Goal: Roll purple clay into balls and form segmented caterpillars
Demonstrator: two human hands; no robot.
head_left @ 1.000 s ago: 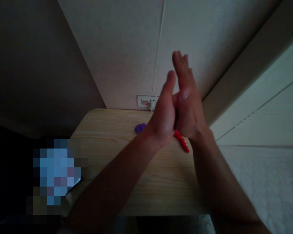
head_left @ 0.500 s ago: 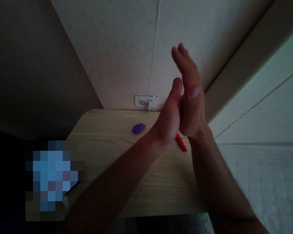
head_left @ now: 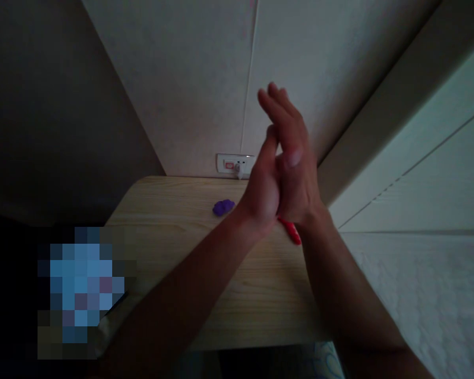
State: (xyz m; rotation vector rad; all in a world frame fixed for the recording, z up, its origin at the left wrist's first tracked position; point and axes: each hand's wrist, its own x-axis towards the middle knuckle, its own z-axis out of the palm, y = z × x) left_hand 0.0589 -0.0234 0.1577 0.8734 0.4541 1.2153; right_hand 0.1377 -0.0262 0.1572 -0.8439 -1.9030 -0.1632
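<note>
My left hand [head_left: 263,184] and my right hand [head_left: 294,163] are raised above the wooden table [head_left: 174,231], palm against palm. The fingers of both are stretched out and point up toward the wall. Whatever may lie between the palms is hidden. Just below the wrists a red beaded strip of soft material [head_left: 293,234] lies on the table, partly covered by my hands. A small purple lump [head_left: 222,207] sits on the table to the left of my left hand.
A white wall socket [head_left: 235,163] with a plug sits just behind the table's far edge. A pale textured surface [head_left: 418,284] borders the table on the right. A blurred blue patch [head_left: 82,284] lies at the table's near left corner. The room is dim.
The pressed palms have slid against each other. My right hand's fingers have swung left and slightly lower, and my left hand has moved up along it.
</note>
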